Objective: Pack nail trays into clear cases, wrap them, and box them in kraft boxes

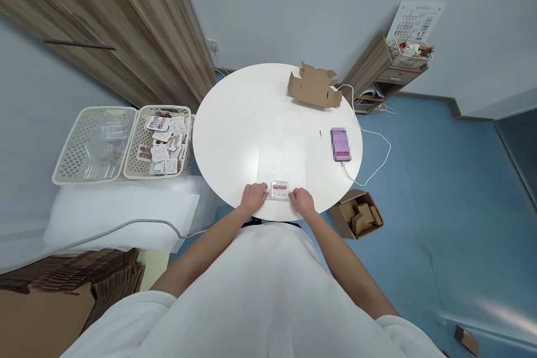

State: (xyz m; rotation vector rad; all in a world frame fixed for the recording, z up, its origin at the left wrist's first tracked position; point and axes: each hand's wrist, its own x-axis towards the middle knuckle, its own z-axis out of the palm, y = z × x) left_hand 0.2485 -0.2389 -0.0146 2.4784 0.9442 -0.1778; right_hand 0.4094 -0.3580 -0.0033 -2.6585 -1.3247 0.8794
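A small clear plastic case (pixel 279 190) with a row of dark red false nails lies near the front edge of the white round table (pixel 226 128). Beneath it a thin see-through plastic sheet (pixel 274 162) stretches away across the tabletop. To the left of the case, my left hand (pixel 254 197) has its fingers closed at the sheet's near edge. My right hand (pixel 302 201) does the same on the right side, fingertips close to the case. How firmly the fingers pinch the sheet is too small to see.
An unfolded cardboard box (pixel 315 86) lies at the table's back right, near a phone (pixel 340 144) on a white cable (pixel 384 140). Left of the table stand a basket of packaged nail sets (pixel 165 142) and a basket of clear cases (pixel 98 145). A carton (pixel 346 218) sits on the floor.
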